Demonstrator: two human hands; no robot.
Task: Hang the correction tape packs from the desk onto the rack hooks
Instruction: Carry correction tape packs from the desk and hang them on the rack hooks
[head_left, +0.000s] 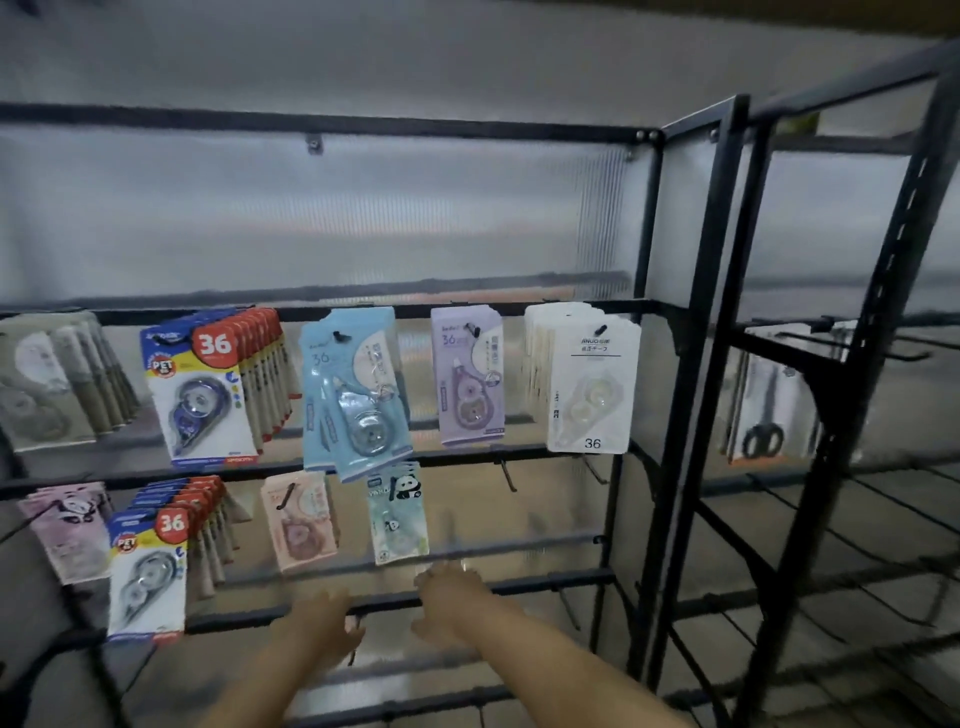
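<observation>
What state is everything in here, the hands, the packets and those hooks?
Left hand: fingers extended toward the rack, holding nothing visible.
Right hand: fingers extended near a rack bar, blurred, holding nothing visible.
Blue pack: hanging, tilted.
Purple pack: hanging upright.
White pack: hanging at the front of a full hook.
Panda pack: hanging.
Bare hook: empty.
Scissors pack: hanging on the next rack.

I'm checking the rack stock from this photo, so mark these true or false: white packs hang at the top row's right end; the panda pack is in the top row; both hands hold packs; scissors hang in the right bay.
1. White packs hang at the top row's right end. True.
2. The panda pack hangs in the top row. False: second row.
3. Both hands hold packs. False: left hand and right hand hold nothing visible.
4. Scissors hang in the right bay. True.
</observation>
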